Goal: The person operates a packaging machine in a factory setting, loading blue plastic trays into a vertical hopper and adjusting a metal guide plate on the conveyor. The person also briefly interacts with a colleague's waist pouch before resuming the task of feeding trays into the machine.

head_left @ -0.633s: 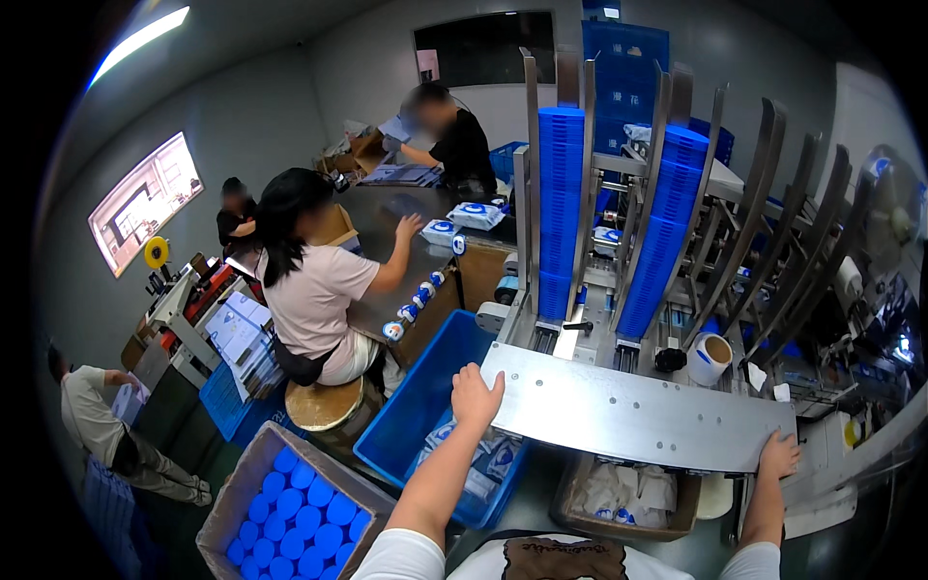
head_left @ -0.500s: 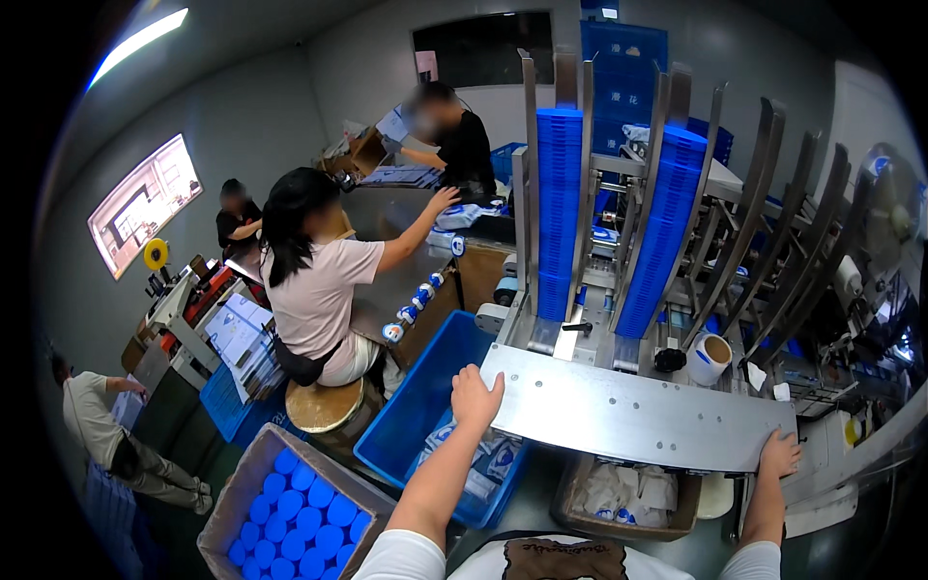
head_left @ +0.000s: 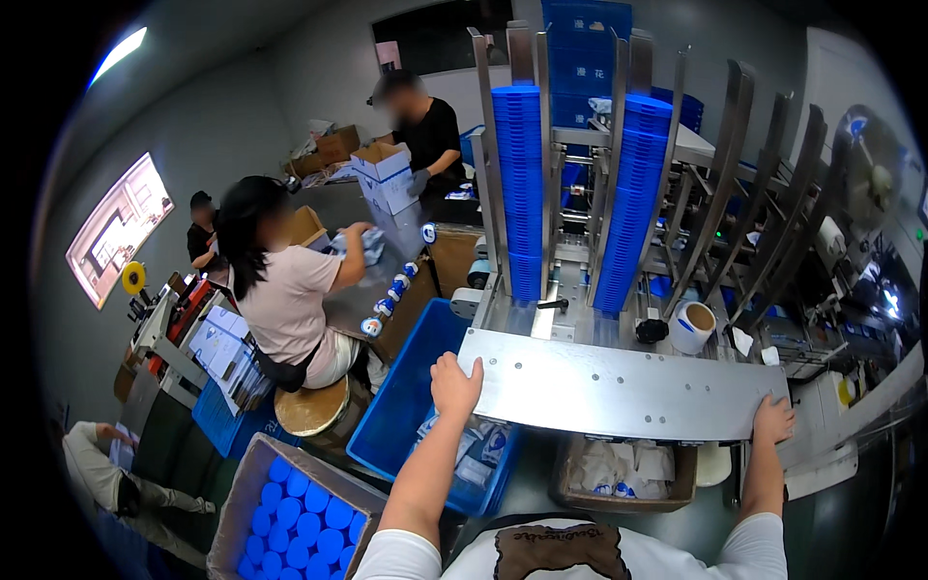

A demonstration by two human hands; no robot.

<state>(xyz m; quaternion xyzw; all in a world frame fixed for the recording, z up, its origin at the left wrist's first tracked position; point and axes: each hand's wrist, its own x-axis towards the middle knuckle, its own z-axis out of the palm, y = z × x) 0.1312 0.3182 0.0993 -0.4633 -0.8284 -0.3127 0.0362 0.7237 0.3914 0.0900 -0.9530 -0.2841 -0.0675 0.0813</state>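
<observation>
A long silvery metal plate [head_left: 594, 391] spans the front of a machine before me. My left hand [head_left: 455, 387] rests at the plate's left end, thumb against its edge and fingers apart. At the opposite end, my right hand [head_left: 772, 421] lies on the corner with its fingers spread. Behind the plate, tall metal guide rails hold a left stack of blue flat pieces [head_left: 520, 193] and a right stack of blue flat pieces [head_left: 633, 203]. A black knob [head_left: 652, 331] and a white roll with a brown core [head_left: 692, 329] sit just beyond the plate.
A carton of blue round-topped pieces [head_left: 300, 522] stands lower left, beside a blue bin [head_left: 387, 416] with packets. Below the plate is a carton of crumpled white material [head_left: 628, 474]. A seated person [head_left: 285, 290] and another in black [head_left: 425, 135] work at a table.
The view has shifted, while both hands stay on the plate's ends. The seated person's arm has drawn in with a bluish-white item; the person in black now handles an upright white box.
</observation>
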